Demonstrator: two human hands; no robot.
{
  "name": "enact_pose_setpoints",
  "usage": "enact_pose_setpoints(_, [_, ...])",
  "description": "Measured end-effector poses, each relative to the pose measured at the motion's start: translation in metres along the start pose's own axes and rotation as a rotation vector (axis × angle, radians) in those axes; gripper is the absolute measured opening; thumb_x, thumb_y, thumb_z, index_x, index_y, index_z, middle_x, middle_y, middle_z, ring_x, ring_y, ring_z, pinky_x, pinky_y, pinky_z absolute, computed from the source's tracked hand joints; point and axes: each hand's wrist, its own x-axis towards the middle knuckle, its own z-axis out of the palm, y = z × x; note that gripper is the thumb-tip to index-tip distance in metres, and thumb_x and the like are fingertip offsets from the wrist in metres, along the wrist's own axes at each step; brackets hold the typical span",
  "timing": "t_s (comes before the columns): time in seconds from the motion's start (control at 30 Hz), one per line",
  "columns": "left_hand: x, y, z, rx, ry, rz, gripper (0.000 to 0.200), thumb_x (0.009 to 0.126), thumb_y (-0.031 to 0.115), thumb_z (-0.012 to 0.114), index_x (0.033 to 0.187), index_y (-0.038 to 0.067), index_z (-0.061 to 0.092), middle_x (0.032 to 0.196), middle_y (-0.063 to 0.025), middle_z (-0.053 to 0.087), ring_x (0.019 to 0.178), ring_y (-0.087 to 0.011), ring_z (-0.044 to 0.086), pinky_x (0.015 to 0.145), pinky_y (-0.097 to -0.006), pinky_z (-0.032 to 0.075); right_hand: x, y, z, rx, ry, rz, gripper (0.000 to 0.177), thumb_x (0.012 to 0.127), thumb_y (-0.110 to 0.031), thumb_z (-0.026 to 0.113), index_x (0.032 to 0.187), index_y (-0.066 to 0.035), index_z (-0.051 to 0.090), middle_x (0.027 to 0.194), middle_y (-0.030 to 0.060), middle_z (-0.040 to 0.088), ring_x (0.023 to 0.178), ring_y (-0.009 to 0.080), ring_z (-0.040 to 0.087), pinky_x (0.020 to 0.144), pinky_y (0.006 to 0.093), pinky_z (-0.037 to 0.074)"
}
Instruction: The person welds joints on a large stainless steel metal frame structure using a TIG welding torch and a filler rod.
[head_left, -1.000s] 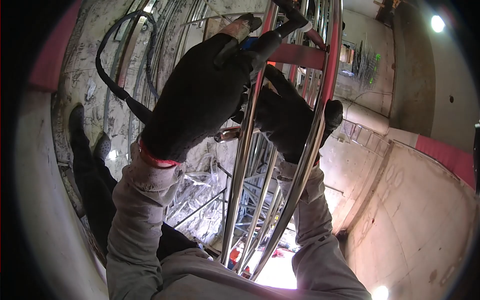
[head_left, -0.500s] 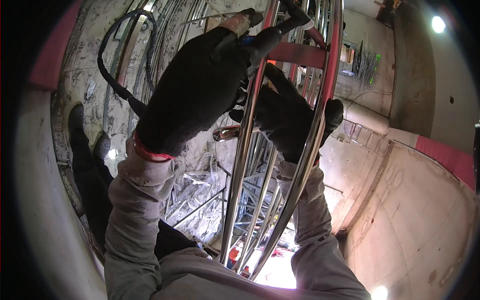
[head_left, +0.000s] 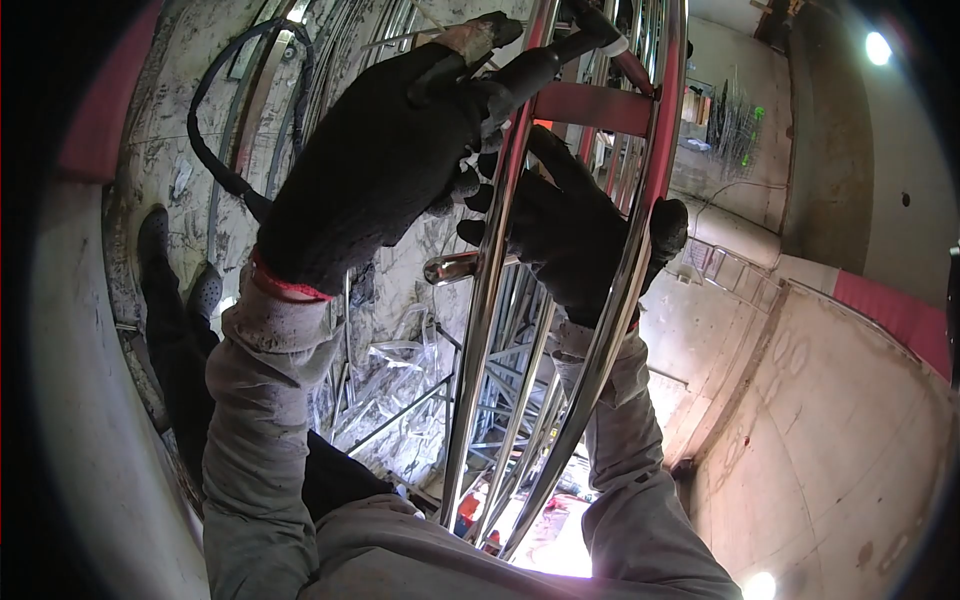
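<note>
The left hand [head_left: 385, 160] is closed tight round a black tool [head_left: 545, 62], whose hose [head_left: 215, 150] loops away to the left. It holds the tool high against the left tube [head_left: 490, 300] of the steel railing [head_left: 520, 400], near the red crossbar [head_left: 600, 108]; the tip is hidden. The right hand [head_left: 570, 240] reaches in behind, fingers curled at the left tube and thumb hooked over the right tube [head_left: 625, 270], gripping the railing. I judge the step goes best with that brace firm, the left wrist resting on the tube so the tip does not wander, and the hose slack.
</note>
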Motion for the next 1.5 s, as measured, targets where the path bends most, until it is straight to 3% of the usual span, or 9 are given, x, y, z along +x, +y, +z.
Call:
enact_pose_setpoints(0.27, [0.002, 0.002, 0.001, -0.012, -0.003, -0.113, 0.022, 0.106, 0.017, 0.063, 0.115, -0.002, 0.066, 0.102, -0.0068, 0.066, 0.073, -0.0116, 0.067, 0.056, -0.0279, 0.057, 0.001, 0.000, -0.001, -0.008, 0.004, -0.004, 0.113, 0.093, -0.077, 0.056, 0.168, -0.003, 0.015, 0.159, 0.0315, 0.042, 0.141, 0.0484, 0.051, 0.116, 0.0670, 0.041])
enact_pose_setpoints(0.37, [0.006, -0.018, -0.006, 0.438, -0.035, 0.382, 0.017, 0.104, 0.014, 0.064, 0.112, -0.001, 0.067, 0.105, -0.0075, 0.065, 0.071, -0.0124, 0.066, 0.054, -0.0290, 0.055, 0.000, 0.000, 0.000, -0.015, 0.009, -0.006, 0.113, 0.094, -0.077, 0.056, 0.168, -0.003, 0.015, 0.159, 0.0313, 0.042, 0.141, 0.0483, 0.051, 0.116, 0.0674, 0.041])
enact_pose_setpoints(0.47, [0.006, -0.022, -0.008, 0.274, -0.053, 0.271, 0.032, 0.104, 0.026, 0.061, 0.130, 0.008, 0.062, 0.095, -0.0059, 0.070, 0.071, -0.0101, 0.065, 0.055, -0.0245, 0.049, 0.000, 0.000, 0.000, -0.019, 0.008, -0.011, 0.112, 0.094, -0.076, 0.056, 0.168, -0.003, 0.015, 0.159, 0.0312, 0.042, 0.141, 0.0482, 0.051, 0.115, 0.0678, 0.041])
enact_pose_setpoints(0.73, [-0.001, -0.010, 0.006, 0.045, 0.018, 0.130, 0.021, 0.107, 0.020, 0.061, 0.113, 0.002, 0.068, 0.099, -0.0053, 0.063, 0.072, -0.0093, 0.061, 0.054, -0.0315, 0.049, 0.000, 0.000, 0.001, -0.036, 0.019, -0.016, 0.110, 0.095, -0.075, 0.056, 0.168, -0.004, 0.015, 0.159, 0.0307, 0.043, 0.141, 0.0480, 0.051, 0.115, 0.0689, 0.042])
enact_pose_setpoints(0.87, [0.002, -0.010, -0.001, 0.382, -0.039, 0.293, 0.022, 0.107, 0.021, 0.061, 0.114, 0.001, 0.069, 0.099, -0.0069, 0.066, 0.074, -0.0092, 0.063, 0.056, -0.0320, 0.051, 0.001, -0.001, 0.002, -0.056, 0.032, -0.015, 0.109, 0.096, -0.074, 0.057, 0.168, -0.004, 0.015, 0.159, 0.0305, 0.043, 0.141, 0.0479, 0.051, 0.115, 0.0694, 0.042])
enact_pose_setpoints(0.93, [-0.002, 0.004, 0.006, 0.066, 0.009, -0.050, 0.014, 0.103, 0.017, 0.060, 0.107, 0.005, 0.066, 0.094, -0.0060, 0.071, 0.070, -0.0084, 0.065, 0.056, -0.0240, 0.050, 0.003, -0.001, 0.004, -0.077, 0.046, -0.013, 0.109, 0.096, -0.074, 0.057, 0.168, -0.004, 0.015, 0.159, 0.0304, 0.043, 0.141, 0.0479, 0.051, 0.115, 0.0697, 0.042])
enact_pose_setpoints(1.03, [0.001, -0.009, 0.003, 0.169, 0.003, 0.273, 0.017, 0.102, 0.004, 0.053, 0.110, 0.002, 0.068, 0.100, -0.0068, 0.073, 0.080, -0.0095, 0.068, 0.062, -0.0236, 0.053, 0.004, -0.001, 0.007, -0.105, 0.069, -0.008, 0.108, 0.096, -0.073, 0.057, 0.168, -0.004, 0.015, 0.159, 0.0302, 0.043, 0.141, 0.0478, 0.051, 0.115, 0.0701, 0.042])
enact_pose_setpoints(1.13, [-0.006, 0.009, 0.004, 0.091, -0.013, 0.001, 0.022, 0.099, -0.001, 0.049, 0.111, 0.000, 0.067, 0.099, -0.0074, 0.073, 0.079, -0.0104, 0.068, 0.062, -0.0239, 0.055, 0.005, -0.002, 0.006, -0.075, 0.092, -0.003, 0.104, 0.098, -0.070, 0.057, 0.168, -0.004, 0.016, 0.159, 0.0293, 0.044, 0.141, 0.0474, 0.052, 0.115, 0.0713, 0.042])
enact_pose_setpoints(1.5, [-0.001, -0.001, 0.000, 0.113, -0.013, 0.126, 0.033, 0.095, -0.006, 0.047, 0.123, 0.000, 0.063, 0.103, -0.0090, 0.071, 0.076, -0.0130, 0.069, 0.059, -0.0265, 0.058, 0.006, 0.005, -0.015, -0.009, -0.073, -0.038, 0.112, 0.095, -0.080, 0.052, 0.168, -0.003, 0.015, 0.159, 0.0297, 0.044, 0.142, 0.0485, 0.050, 0.116, 0.0712, 0.040])
